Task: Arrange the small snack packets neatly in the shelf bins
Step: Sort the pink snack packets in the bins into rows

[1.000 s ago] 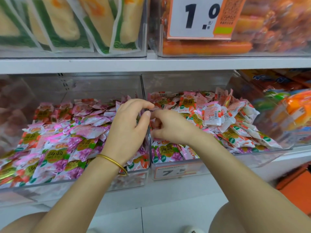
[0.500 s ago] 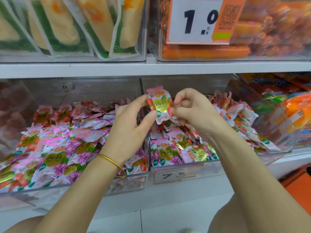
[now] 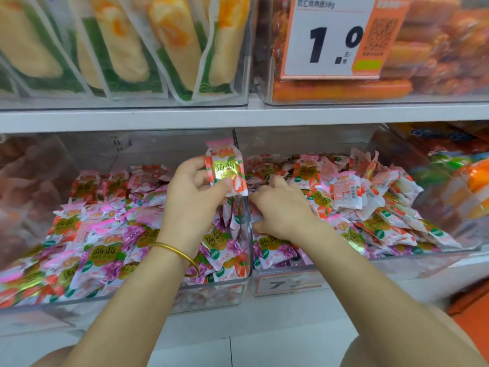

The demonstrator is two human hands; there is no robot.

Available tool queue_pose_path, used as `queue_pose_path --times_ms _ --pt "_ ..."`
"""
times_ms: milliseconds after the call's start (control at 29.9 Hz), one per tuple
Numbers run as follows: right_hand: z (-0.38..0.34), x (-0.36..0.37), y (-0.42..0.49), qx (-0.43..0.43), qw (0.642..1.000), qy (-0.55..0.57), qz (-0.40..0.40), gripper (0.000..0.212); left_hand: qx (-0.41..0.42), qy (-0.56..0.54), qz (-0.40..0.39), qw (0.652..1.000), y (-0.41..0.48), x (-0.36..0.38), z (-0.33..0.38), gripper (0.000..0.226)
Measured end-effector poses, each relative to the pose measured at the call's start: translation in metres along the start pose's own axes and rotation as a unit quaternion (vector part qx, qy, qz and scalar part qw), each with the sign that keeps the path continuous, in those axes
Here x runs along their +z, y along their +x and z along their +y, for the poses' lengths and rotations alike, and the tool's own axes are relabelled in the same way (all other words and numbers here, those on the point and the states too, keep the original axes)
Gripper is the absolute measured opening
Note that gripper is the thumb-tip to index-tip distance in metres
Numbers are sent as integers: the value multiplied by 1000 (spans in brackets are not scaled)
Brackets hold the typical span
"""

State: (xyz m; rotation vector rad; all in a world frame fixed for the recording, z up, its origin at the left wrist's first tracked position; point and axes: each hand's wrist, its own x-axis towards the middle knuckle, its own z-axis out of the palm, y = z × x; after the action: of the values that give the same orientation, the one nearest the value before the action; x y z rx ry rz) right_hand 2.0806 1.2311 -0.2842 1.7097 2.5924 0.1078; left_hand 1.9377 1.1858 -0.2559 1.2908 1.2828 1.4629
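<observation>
Nearest, two bare forearms reach up from the bottom of the frame, and a gold bracelet [image 3: 174, 251] circles the left wrist. Beyond them stand the clear fronts of the left bin [image 3: 132, 303] and the right bin [image 3: 383, 268]. The right bin has a price label [image 3: 288, 283] at its lower left corner. Both bins are heaped with loose packets [image 3: 105, 234] lying every way.

At the frame's centre the left hand [image 3: 195, 197] holds one packet [image 3: 226, 170] upright above the wall between the bins. Its grip is clamped on the lower half, thumb on the face and fingers behind. The right hand [image 3: 280, 210] is sunk palm-down in the right bin's heap with fingers curled under; whether its grip has anything I cannot tell.

The packet looks light, with a puffy middle, glossy film and flat crimped ends. That film is probably slick, so a gentle pinch across the body or on a crimped end should serve. The heap will likely slide when disturbed.

Farther up, a white shelf [image 3: 238, 115] carries corn packs [image 3: 127, 49] at upper left and sausages [image 3: 341, 90] behind a price card [image 3: 328, 38] at upper right.
</observation>
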Motion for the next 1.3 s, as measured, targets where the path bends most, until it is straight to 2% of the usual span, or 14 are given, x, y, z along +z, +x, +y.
queue_pose_path --times_ms 134,234,334,434,468,534,601,668,801,868,935,1002,1069,1302 --pt "4 2 -4 43 983 109 141 16 -14 -28 -8 999 -1 0 1 27" --pt "9 -10 -15 98 926 248 268 19 -28 -58 -12 998 -2 0 3 30" --pt "13 -30 -31 188 799 479 311 13 -39 -81 -19 996 -3 0 4 34" --pt "11 -40 -42 192 627 719 230 10 -41 -82 -19 996 -3 3 4 34" --pt "8 -42 -44 184 593 757 204 9 -41 -83 -16 996 -3 4 3 33" --pt "0 -43 -44 170 575 781 176 6 -37 -99 -15 994 -3 5 3 28" --pt "-8 -44 -42 160 602 764 168 2 -29 -109 -32 993 -4 7 4 33" --pt "-9 -44 -40 149 658 717 173 4 -9 -93 -35 995 -6 9 4 29" --pt "22 -40 -35 174 835 463 240 9 -11 -90 4 996 -2 5 -2 9" --pt "32 -33 -33 168 916 313 189 16 -19 -94 11 995 0 1 -3 8" --pt "26 -24 -31 146 962 203 110 28 -22 -91 10 996 1 0 -3 12" --pt "16 -13 -26 138 985 69 72 45 -25 -94 1 995 0 2 -3 12" --pt "10 -10 -23 144 987 19 74 50 -29 -98 -4 995 -1 3 -3 8" --pt "18 -10 -26 129 964 27 232 2 -45 -102 -11 994 -4 -1 -3 19"
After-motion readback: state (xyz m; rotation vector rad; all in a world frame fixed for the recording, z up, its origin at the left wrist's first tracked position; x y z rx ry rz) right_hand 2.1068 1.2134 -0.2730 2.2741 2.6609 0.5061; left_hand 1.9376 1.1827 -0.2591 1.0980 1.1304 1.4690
